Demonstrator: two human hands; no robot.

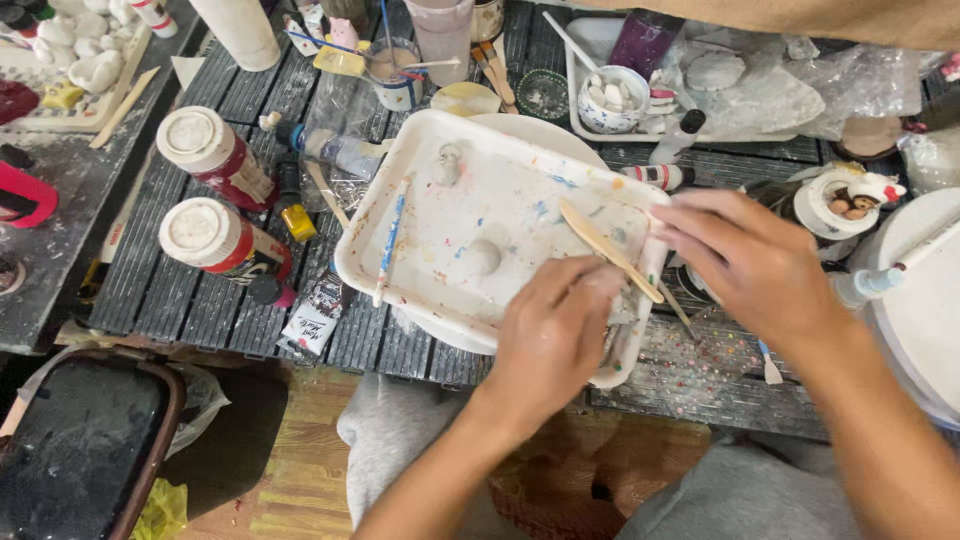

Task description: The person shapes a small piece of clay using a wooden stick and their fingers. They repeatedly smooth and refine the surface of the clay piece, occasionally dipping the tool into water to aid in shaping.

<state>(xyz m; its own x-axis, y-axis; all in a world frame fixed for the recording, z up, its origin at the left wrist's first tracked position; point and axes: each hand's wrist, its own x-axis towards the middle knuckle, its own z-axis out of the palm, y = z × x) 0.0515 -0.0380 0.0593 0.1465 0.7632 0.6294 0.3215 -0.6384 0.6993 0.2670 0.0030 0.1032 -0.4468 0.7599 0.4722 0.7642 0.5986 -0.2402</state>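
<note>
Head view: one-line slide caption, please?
Both hands work at the right edge of a paint-flecked white tray: left hand pressing down, right hand holding a wooden stick.

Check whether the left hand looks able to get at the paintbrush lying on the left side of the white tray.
Probably yes. The left hand rests on the white tray's near right part, and the paintbrush lies uncovered across open tray surface, with only a small white lump off to the side.

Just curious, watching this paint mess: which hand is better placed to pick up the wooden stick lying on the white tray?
Probably the right hand. Its fingers already rest at one end of the wooden stick at the edge of the white tray. The left hand is pressing down on the tray's near corner, below the stick.
</note>
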